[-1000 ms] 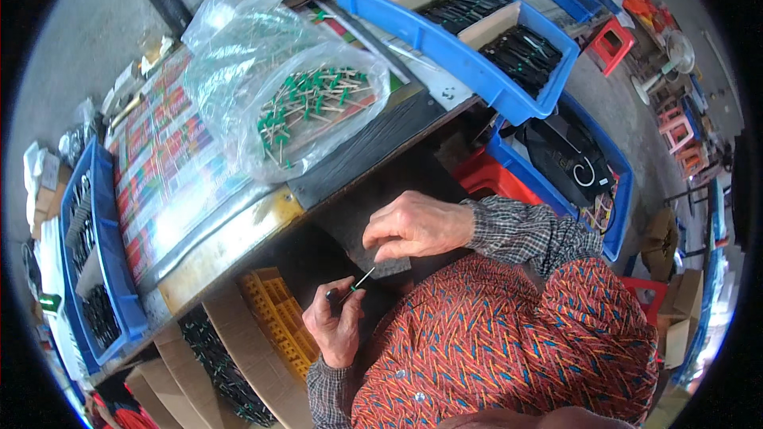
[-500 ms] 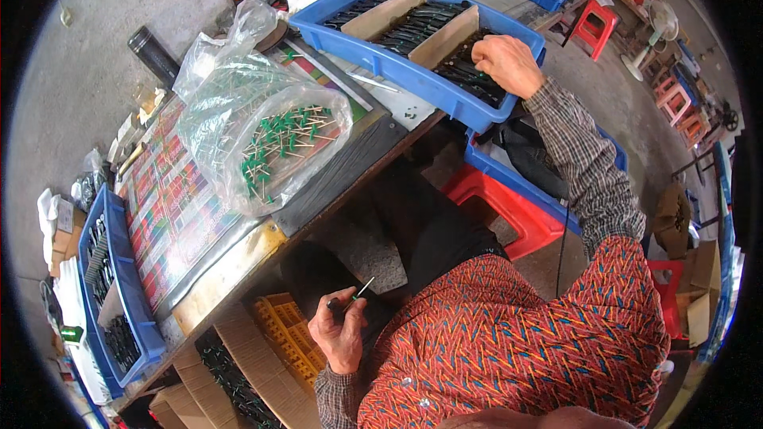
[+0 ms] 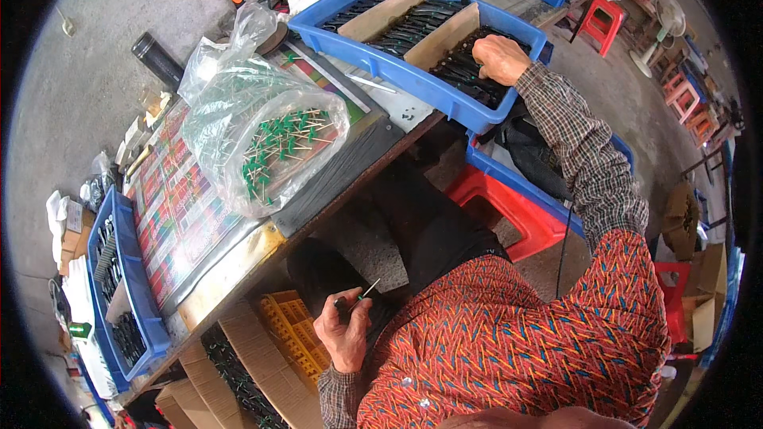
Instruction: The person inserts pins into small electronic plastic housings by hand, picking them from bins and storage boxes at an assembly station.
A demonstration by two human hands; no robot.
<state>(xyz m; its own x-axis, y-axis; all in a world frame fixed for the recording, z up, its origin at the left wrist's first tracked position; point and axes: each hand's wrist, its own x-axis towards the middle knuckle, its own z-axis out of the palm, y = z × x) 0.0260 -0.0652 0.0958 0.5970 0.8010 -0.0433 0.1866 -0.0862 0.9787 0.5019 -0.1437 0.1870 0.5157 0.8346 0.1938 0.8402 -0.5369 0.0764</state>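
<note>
Low beside my lap, my left hand (image 3: 344, 332) is closed on a slim black piece (image 3: 343, 302) and a thin pale stick with a green end (image 3: 369, 289). Over the right compartment of a blue divided tray (image 3: 469, 115), my right hand (image 3: 501, 59) bends its fingers down among black slender parts (image 3: 469, 75). Whether it holds one of them is hidden. On the bench, a clear plastic bag (image 3: 208, 131) lies with its mouth toward me, full of pale sticks with green ends (image 3: 274, 147).
Another blue tray (image 3: 151, 302) of black parts stands at the bench's left end. Below the bench are a cardboard box (image 3: 262, 349) and a yellow crate (image 3: 292, 322). A red stool (image 3: 517, 230) bears a blue tray on my right. A black cylinder (image 3: 156, 59) stands behind the bag.
My right hand has shifted slightly within the tray's right compartment, its fingers more curled. My left hand keeps its grip on the black piece and stick. The view has turned slightly.
</note>
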